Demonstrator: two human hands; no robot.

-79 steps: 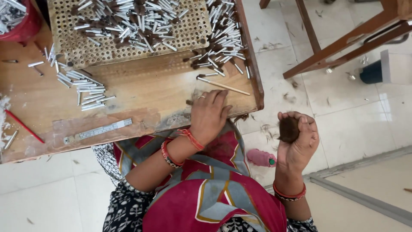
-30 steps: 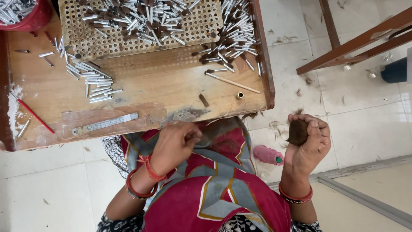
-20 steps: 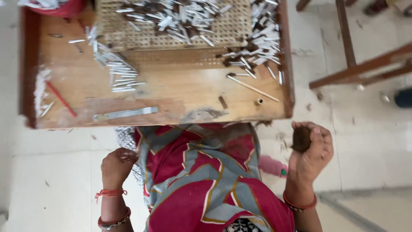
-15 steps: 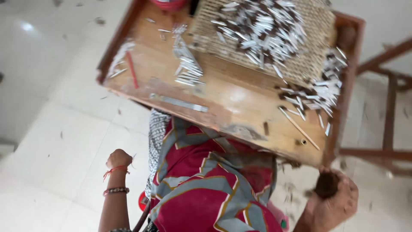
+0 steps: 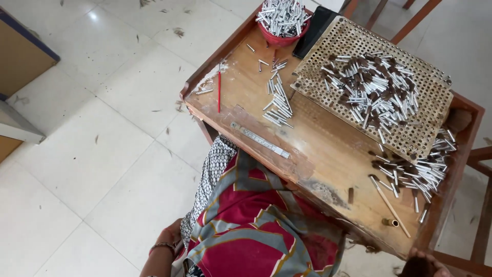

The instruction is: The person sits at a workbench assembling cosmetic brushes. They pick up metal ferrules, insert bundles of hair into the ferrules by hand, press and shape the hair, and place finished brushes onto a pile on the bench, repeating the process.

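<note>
The left hand (image 5: 171, 237) is hanging beside the lap, grip hidden. The right hand (image 5: 425, 264) is cupping a dark lump (image 5: 412, 266) below the counter (image 5: 328, 154).

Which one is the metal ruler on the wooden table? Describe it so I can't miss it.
Start at the wooden table with the perforated tray on it. On the bare wood along the edge nearest the person's lap lies the ruler. It is the one long, flat grey strip; the silvery tubes nearby are short and round, and the red pencil is thin.
</note>
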